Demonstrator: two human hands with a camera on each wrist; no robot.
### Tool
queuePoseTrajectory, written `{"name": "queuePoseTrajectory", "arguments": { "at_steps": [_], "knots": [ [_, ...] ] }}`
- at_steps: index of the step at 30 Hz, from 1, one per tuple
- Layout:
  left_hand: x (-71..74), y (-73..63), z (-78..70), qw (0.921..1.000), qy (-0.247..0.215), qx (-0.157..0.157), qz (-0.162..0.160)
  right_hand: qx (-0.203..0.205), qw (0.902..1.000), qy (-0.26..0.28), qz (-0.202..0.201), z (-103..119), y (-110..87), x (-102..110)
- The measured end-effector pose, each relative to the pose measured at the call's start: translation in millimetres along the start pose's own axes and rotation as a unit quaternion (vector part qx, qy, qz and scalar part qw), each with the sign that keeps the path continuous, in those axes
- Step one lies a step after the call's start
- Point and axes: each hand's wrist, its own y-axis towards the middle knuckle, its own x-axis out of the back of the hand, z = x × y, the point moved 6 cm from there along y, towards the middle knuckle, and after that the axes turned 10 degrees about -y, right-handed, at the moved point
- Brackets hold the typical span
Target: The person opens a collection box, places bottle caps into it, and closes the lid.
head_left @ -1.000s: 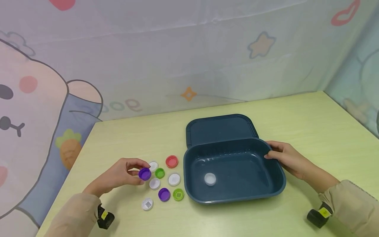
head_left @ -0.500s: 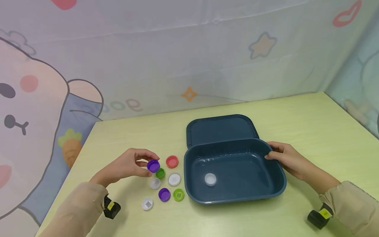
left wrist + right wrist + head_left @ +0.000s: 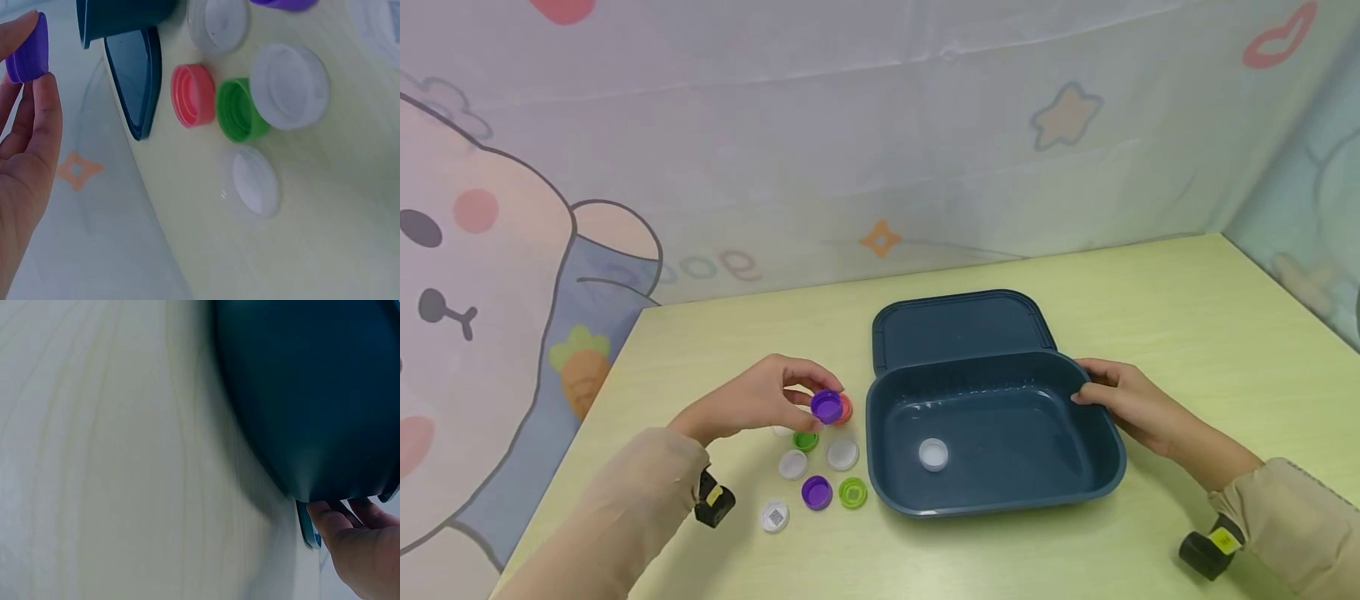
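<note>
My left hand (image 3: 763, 402) pinches a purple bottle cap (image 3: 827, 407) between thumb and fingers. It hovers over the loose caps, left of a dark blue plastic box (image 3: 1015, 454). In the left wrist view the purple cap (image 3: 32, 51) shows side-on at the fingertips. My right hand (image 3: 1138, 410) grips the box's right end, thumb over the rim; the right wrist view shows its fingers (image 3: 330, 520) against the outer wall. Inside the box lies one white cap (image 3: 933, 455). A red cap (image 3: 847, 409) is partly hidden behind the held one.
Several more caps lie left of the box: a green one (image 3: 806, 442), a light green one (image 3: 853, 493), a purple one (image 3: 817, 493) and white ones, one with a printed code (image 3: 774, 517). Behind the box lies its dark blue lid (image 3: 962, 329). A printed cloth (image 3: 820, 150) hangs behind the table.
My left hand has carried the purple cap rightward and away from me, over the loose caps to the red one. The right hand and the box have stayed in place.
</note>
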Motion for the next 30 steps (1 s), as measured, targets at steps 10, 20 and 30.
{"name": "queuePoseTrajectory", "arguments": {
  "at_steps": [10, 20, 30],
  "knots": [
    [-13.0, 17.7, -17.4, 0.9999, 0.004, 0.004, 0.016, -0.012, 0.9999, 0.0, -0.003, -1, 0.0, 0],
    [-19.3, 28.8, -26.5, 0.9996, -0.007, 0.006, 0.027, -0.013, 0.9999, -0.007, -0.002, -1, 1.2, 1],
    [-27.0, 43.3, -37.8, 0.9985, 0.029, -0.025, 0.039, -0.018, 0.9998, -0.011, -0.003, -3, 0.8, 2]
  ]
}}
